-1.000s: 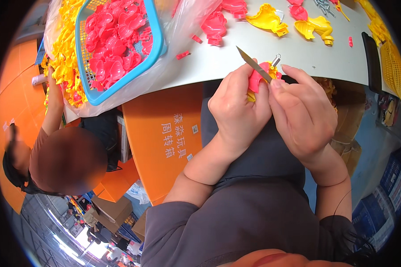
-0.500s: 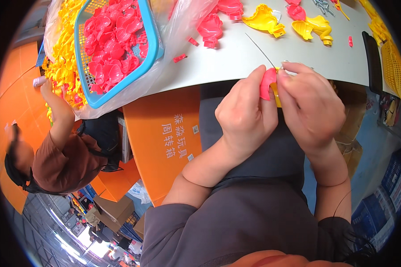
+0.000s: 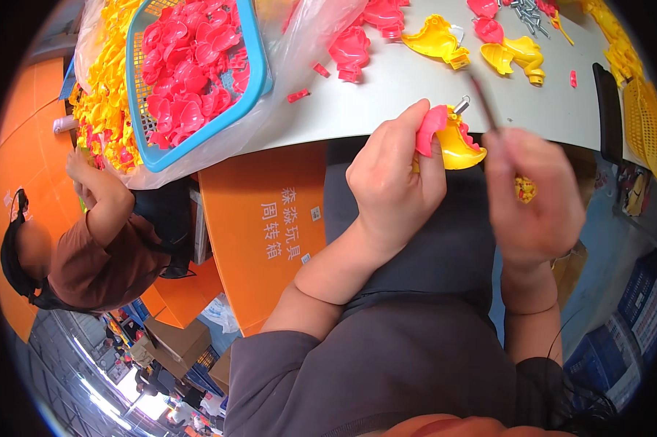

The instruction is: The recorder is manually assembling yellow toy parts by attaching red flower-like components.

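My left hand (image 3: 394,175) is closed on a toy part made of a yellow plastic shell (image 3: 461,151) and a pink curved piece (image 3: 431,130). A small metal spring (image 3: 462,105) with a looped end sticks up from the shell. To the right of it, apart from the part, my right hand (image 3: 538,200) is smeared by motion. A thin dark rod-like tool (image 3: 481,95) rises from its closed fingers; its exact kind is too blurred to make out.
A blue basket (image 3: 261,80) of pink pieces stands on the white table (image 3: 321,120) beside heaped yellow parts (image 3: 102,95). Loose yellow shells (image 3: 434,38), pink pieces (image 3: 349,51) and metal springs (image 3: 530,16) lie along the far side. A co-worker (image 3: 110,255) sits at left.
My right hand has pulled away to the right from the toy part, swinging the thin tool with it. The spring and more of the yellow shell now show. The co-worker's arm has lowered.
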Action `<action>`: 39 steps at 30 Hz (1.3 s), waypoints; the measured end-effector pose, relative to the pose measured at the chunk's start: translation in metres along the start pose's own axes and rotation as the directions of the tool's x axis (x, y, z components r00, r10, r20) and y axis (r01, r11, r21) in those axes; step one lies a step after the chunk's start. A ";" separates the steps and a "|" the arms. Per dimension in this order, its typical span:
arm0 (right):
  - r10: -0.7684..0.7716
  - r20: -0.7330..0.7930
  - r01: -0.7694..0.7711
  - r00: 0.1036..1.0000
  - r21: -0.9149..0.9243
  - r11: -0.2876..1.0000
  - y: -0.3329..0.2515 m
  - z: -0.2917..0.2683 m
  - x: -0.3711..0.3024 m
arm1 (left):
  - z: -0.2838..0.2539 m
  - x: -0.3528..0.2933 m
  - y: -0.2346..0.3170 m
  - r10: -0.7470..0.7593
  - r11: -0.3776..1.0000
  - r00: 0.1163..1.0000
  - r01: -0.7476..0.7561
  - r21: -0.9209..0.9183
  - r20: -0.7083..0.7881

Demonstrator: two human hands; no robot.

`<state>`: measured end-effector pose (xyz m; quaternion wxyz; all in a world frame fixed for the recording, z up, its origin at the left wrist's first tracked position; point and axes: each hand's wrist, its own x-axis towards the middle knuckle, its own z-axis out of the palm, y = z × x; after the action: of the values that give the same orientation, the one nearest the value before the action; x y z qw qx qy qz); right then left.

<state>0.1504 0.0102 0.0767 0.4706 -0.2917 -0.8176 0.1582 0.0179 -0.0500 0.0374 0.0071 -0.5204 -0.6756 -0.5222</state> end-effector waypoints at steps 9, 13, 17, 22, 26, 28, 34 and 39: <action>0.599 -0.225 -0.598 0.769 -0.587 0.546 0.177 -0.067 0.012 | 0.009 0.005 -0.012 -0.169 0.961 0.983 0.180 -0.208 0.074; 0.360 -0.277 -0.454 0.891 -0.586 0.672 0.137 -0.038 0.010 | 0.016 0.011 -0.016 -0.165 0.975 0.986 0.166 -0.145 0.018; 0.727 0.348 -0.805 0.592 0.281 0.522 0.039 -0.003 0.010 | 0.042 0.016 -0.014 0.077 0.996 0.993 -0.080 -0.033 -0.087; 0.724 0.355 -0.789 0.592 0.439 0.429 0.043 0.026 0.008 | 0.050 0.011 -0.008 0.022 0.992 1.000 -0.022 -0.127 -0.005; 0.720 0.487 -0.799 0.495 0.581 0.156 0.048 0.026 0.012 | 0.039 0.009 -0.003 -0.074 0.965 0.988 0.106 -0.240 0.137; 0.725 0.476 -0.809 0.498 0.556 0.192 0.044 0.032 0.011 | 0.036 0.007 -0.013 -0.047 0.980 0.987 0.075 -0.184 0.154; 0.684 0.473 -0.798 0.556 0.533 0.281 0.046 0.034 0.012 | 0.026 0.010 -0.024 -0.246 0.860 0.912 0.361 -0.360 0.328; 0.454 0.372 -0.535 0.809 0.148 0.832 0.036 0.027 0.019 | 0.016 0.021 -0.042 -0.336 0.607 0.768 0.619 -0.499 0.545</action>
<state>0.1315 0.0509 0.0563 0.3051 -0.4055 -0.7516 0.4213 -0.0134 -0.0206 0.0127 -0.4554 -0.3778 -0.5513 -0.5881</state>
